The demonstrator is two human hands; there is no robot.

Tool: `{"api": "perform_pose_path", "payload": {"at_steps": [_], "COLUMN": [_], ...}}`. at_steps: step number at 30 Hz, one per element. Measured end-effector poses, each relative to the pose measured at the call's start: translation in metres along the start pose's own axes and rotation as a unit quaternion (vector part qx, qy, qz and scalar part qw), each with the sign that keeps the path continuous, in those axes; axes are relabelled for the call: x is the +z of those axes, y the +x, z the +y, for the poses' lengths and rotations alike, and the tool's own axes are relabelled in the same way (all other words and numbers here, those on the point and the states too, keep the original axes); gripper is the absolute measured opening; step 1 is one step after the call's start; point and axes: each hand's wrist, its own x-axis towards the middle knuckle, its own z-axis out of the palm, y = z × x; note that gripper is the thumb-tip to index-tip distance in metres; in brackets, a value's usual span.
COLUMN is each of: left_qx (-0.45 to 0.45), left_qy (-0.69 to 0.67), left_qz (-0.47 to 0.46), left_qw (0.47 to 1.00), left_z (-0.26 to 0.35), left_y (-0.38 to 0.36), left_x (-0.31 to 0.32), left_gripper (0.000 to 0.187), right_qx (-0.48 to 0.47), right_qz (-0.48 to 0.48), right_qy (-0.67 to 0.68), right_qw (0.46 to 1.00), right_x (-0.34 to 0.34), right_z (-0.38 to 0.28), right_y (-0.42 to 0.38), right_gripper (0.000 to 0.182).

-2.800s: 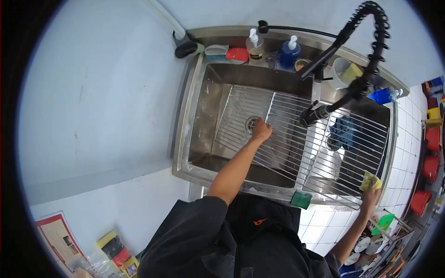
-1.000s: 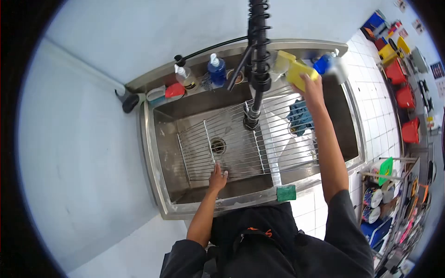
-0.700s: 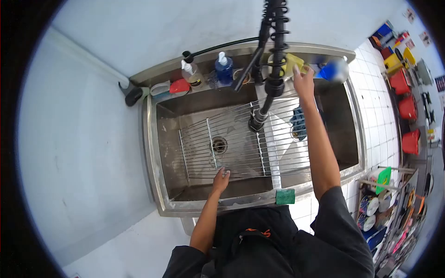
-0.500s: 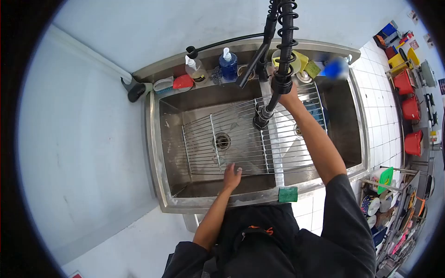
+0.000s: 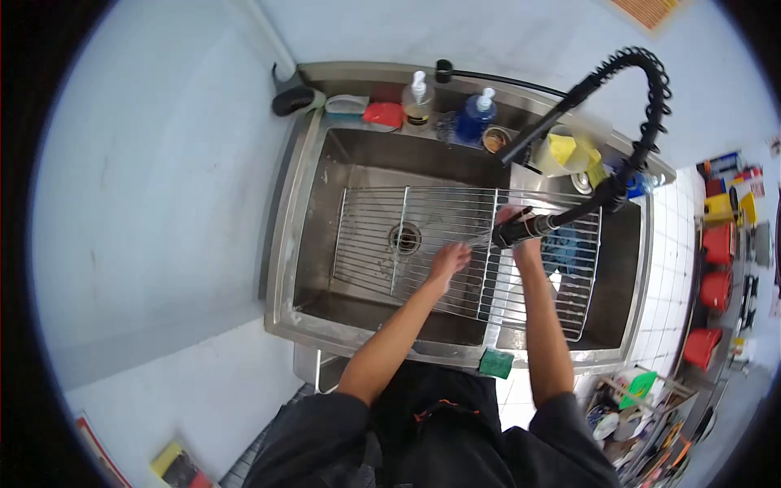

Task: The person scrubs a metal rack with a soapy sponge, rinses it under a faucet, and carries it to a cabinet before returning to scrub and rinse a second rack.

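A wire rack [image 5: 443, 272] lies across the double sink, over the left basin [image 5: 480, 167] and the divider into the right basin. My right hand [image 5: 527, 247] is wrapped round the black spray head [image 5: 512, 233] of the spring-hose faucet [image 5: 653, 106], low over the rack. Thin streaks of water leave the nozzle toward the left. Over the rack's middle, my left hand [image 5: 450, 262] is in front of that spray with its fingers stretched out, holding nothing. Through the wires shows the left drain [image 5: 405, 238]; a blue item [image 5: 565, 248] lies beneath the rack in the right basin.
Along the back ledge stand a clear pump bottle [image 5: 417, 104], a blue pump bottle [image 5: 475, 118], a red item [image 5: 383, 114] and a container with yellow cloths [image 5: 561, 154]. A green scouring pad [image 5: 495, 363] sits on the front rim. Shelving with kitchenware [image 5: 626, 415] is at the right.
My right hand has brought the spray head down over the rack, and water now sprays. My left hand has moved from the rack's near edge up toward the nozzle. The view has shifted.
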Motion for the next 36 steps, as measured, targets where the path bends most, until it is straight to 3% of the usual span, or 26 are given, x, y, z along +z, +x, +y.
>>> {"api": "perform_pose_path", "payload": {"at_steps": [1, 2, 4, 6, 7, 8, 9, 12, 14, 15, 18, 19, 22, 23, 26, 27, 30, 31, 32, 34, 36], "left_qx": [-0.011, -0.061, -0.095, -0.065, -0.044, 0.05, 0.144, 0.177, 0.017, 0.072, 0.212, 0.214, 0.233, 0.238, 0.404, 0.37, 0.522, 0.395, 0.254, 0.029, -0.114], "left_qy": [-0.068, -0.086, -0.128, -0.176, -0.215, -0.196, -0.176, -0.096, 0.131, 0.3, 0.385, 0.381, 0.399, 0.386, 0.234, 0.357, 0.394, 0.321, 0.238, 0.105, 0.024], "left_qz": [-0.009, -0.078, -0.125, -0.074, -0.001, 0.042, 0.083, 0.086, 0.09, 0.105, 0.14, 0.165, 0.132, 0.104, 0.064, -0.004, 0.024, 0.022, 0.022, 0.013, -0.014], "left_qw": [0.998, 0.991, 0.979, 0.979, 0.976, 0.978, 0.97, 0.976, 0.987, 0.945, 0.887, 0.884, 0.877, 0.885, 0.882, 0.858, 0.756, 0.86, 0.937, 0.994, 0.993], "left_z": [0.01, 0.019, 0.028, 0.043, 0.046, 0.046, 0.046, 0.046, 0.049, 0.05, 0.053, 0.049, 0.062, 0.062, 0.042, 0.042, 0.049, 0.042, 0.034, 0.044, 0.092], "left_y": [0.013, 0.035, 0.053, 0.041, 0.03, 0.02, 0.012, 0.028, 0.043, 0.05, 0.067, 0.076, 0.04, 0.03, 0.009, 0.009, -0.044, -0.054, -0.064, -0.092, -0.144], "left_x": [0.018, 0.022, 0.036, 0.063, 0.082, 0.099, 0.113, 0.107, 0.086, 0.082, 0.085, 0.094, 0.119, 0.121, 0.117, 0.106, 0.1, 0.097, 0.093, 0.094, 0.108], "left_gripper": [0.036, 0.037, 0.039, 0.042, 0.036, 0.034, 0.033, 0.042, 0.05, 0.058, 0.055, 0.044, 0.035, 0.028, 0.026, 0.042, 0.056, 0.06, 0.063, 0.067, 0.068], "right_qx": [0.087, 0.179, 0.253, 0.22, 0.21, 0.2, 0.202, 0.179, 0.159, 0.11, 0.125, 0.157, 0.225, 0.193, 0.213, 0.186, 0.185, 0.179, 0.173, 0.168, 0.194], "right_qz": [-0.05, -0.088, -0.042, -0.025, -0.024, -0.024, -0.033, 0.053, 0.116, 0.1, 0.096, 0.17, 0.223, 0.239, 0.017, 0.067, 0.021, 0.159, 0.156, 0.145, 0.129], "right_qy": [0.074, 0.137, 0.274, 0.422, 0.443, 0.464, 0.434, 0.466, 0.431, 0.386, 0.255, 0.222, 0.219, 0.239, 0.351, 0.351, 0.355, 0.262, 0.279, 0.309, 0.416], "right_qw": [0.992, 0.97, 0.927, 0.879, 0.871, 0.862, 0.878, 0.865, 0.881, 0.911, 0.954, 0.947, 0.923, 0.921, 0.912, 0.915, 0.916, 0.935, 0.932, 0.925, 0.879], "right_x": [0.02, 0.041, 0.033, 0.005, -0.006, -0.016, -0.025, 0.007, 0.037, 0.041, 0.065, 0.084, 0.096, 0.098, 0.031, 0.049, 0.014, 0.034, 0.05, 0.064, 0.06], "right_z": [-0.002, -0.004, 0.035, 0.086, 0.113, 0.138, 0.164, 0.128, 0.072, 0.069, 0.035, 0.021, -0.009, -0.018, 0.028, 0.012, 0.072, 0.067, 0.062, 0.067, 0.078], "right_y": [-0.015, -0.03, -0.027, 0.006, 0.025, 0.045, 0.067, 0.071, 0.048, 0.036, -0.018, -0.044, -0.077, -0.069, -0.031, -0.022, 0.04, 0.053, 0.061, 0.073, 0.089], "right_gripper": [0.015, 0.02, 0.02, 0.029, 0.031, 0.034, 0.035, 0.027, 0.027, 0.032, 0.039, 0.045, 0.045, 0.047, 0.044, 0.038, 0.035, 0.032, 0.032, 0.031, 0.028]}}
